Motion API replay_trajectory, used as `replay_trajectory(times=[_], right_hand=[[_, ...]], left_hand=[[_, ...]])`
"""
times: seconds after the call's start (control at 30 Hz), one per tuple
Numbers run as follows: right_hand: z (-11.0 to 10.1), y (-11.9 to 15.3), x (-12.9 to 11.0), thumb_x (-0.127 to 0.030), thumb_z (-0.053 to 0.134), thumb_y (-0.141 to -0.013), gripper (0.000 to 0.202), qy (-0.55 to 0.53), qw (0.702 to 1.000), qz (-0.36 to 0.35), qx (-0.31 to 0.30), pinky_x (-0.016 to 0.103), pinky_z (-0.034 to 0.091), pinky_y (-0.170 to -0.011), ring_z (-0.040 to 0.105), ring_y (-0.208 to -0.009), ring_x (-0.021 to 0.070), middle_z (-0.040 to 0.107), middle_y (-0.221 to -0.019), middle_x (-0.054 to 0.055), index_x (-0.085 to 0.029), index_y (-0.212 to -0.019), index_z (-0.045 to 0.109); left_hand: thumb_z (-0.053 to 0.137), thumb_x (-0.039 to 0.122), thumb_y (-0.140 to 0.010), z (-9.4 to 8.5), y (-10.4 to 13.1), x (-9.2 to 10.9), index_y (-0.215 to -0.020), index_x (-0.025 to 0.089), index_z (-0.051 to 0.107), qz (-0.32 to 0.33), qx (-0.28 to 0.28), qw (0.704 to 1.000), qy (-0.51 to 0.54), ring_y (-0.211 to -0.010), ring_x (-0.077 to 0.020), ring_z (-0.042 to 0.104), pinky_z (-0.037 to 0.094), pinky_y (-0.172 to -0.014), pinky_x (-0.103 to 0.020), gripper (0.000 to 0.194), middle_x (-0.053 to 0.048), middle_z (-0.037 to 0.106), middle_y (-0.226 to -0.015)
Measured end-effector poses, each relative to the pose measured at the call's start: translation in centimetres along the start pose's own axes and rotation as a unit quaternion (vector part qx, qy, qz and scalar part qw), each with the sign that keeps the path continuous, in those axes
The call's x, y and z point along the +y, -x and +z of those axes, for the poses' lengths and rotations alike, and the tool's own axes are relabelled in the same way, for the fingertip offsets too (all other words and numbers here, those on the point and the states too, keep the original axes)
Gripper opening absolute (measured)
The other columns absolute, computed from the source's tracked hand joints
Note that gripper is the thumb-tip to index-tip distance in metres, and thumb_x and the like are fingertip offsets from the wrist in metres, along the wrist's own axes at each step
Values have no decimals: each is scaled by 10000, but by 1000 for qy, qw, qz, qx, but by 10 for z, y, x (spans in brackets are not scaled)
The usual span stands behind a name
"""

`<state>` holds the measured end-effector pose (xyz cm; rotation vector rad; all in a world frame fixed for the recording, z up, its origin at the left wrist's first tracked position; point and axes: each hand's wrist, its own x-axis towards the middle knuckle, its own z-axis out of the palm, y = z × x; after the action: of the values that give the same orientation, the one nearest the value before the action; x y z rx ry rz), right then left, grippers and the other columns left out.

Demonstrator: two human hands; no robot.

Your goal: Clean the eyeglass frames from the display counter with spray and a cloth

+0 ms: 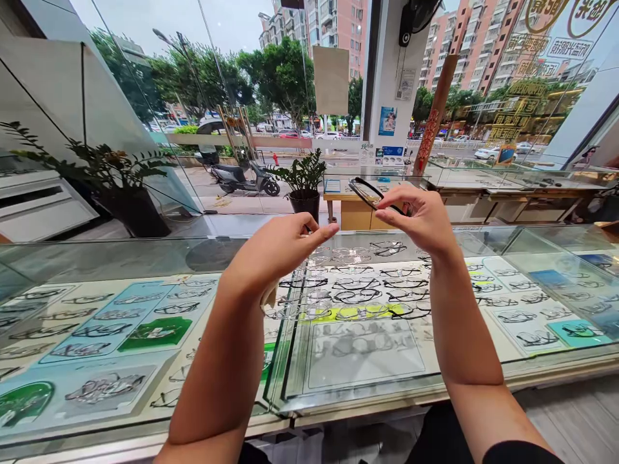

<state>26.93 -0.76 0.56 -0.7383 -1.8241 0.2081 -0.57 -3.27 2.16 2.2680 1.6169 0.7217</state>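
Note:
Raised above the glass display case point(367, 380), my right hand point(418, 216) pinches a pair of dark-rimmed glasses point(363, 192) between thumb and fingers. The glasses are tilted, and part of them is hidden behind the fingers. My left hand point(278, 248) hovers to the left of them, apart from the glasses, its back toward me and its thumb side pointing right. Its other fingers curl out of sight. Below that palm peeks a small pale beige piece point(271, 298), perhaps cloth; its kind is unclear.
Rows of eyeglass frames point(356, 296) lie inside the case under the glass, some on blue and green cards point(155, 333). Potted plants point(304, 177) stand behind it, before a large window. A second counter point(522, 180) is at the back right.

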Motion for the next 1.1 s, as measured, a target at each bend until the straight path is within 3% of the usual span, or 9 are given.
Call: replay_trajectory(times=[0.13,0.23,0.37,0.53,0.73,1.1], right_hand=[[-12,6,45,-384,819,-871,158,72,991,73,-88,423,534,-932,717,-932,241,812,-969,53,-234,-917,829],[-23,18,80,-375,764,-889,163,107,970,122,-179,395,524,-922,726,-971,252,817,-1004,61,-229,-919,830],[-32,36,120,-264,722,-904,141,244,900,202,-300,334,510,-903,740,-1007,242,830,-1040,46,-231,-947,853],[-26,56,155,-189,733,-881,146,300,855,247,-344,318,499,-848,746,-1018,265,846,-1049,53,-228,-905,872],[-14,68,171,-174,740,-864,180,350,816,282,-363,310,515,-838,763,-1008,274,860,-1016,62,-231,-949,888],[1,76,180,-105,720,-815,255,392,778,276,-406,316,529,-925,775,-1033,289,863,-1029,99,-230,-948,897]], left_hand=[[557,734,-914,-8,14,4,-893,248,701,2,-34,999,-38,-771,-255,652,395,-650,-339,508,-58,758,-856],[619,504,-882,-12,22,2,-806,254,664,29,-60,994,-84,-698,-223,618,352,-616,-334,266,-26,737,-788],[614,319,-798,-15,26,-3,-743,256,639,40,-59,991,-113,-621,-191,570,316,-590,-334,87,2,688,-679],[624,325,-803,-15,24,0,-731,250,656,30,-80,991,-103,-656,-182,584,353,-610,-325,109,-2,725,-749],[625,346,-777,-12,18,1,-689,247,675,17,-92,992,-90,-584,-183,545,337,-585,-333,142,-20,689,-669],[624,420,-779,-9,16,-8,-667,259,670,23,-83,993,-85,-554,-195,538,346,-548,-335,201,-20,675,-647]])
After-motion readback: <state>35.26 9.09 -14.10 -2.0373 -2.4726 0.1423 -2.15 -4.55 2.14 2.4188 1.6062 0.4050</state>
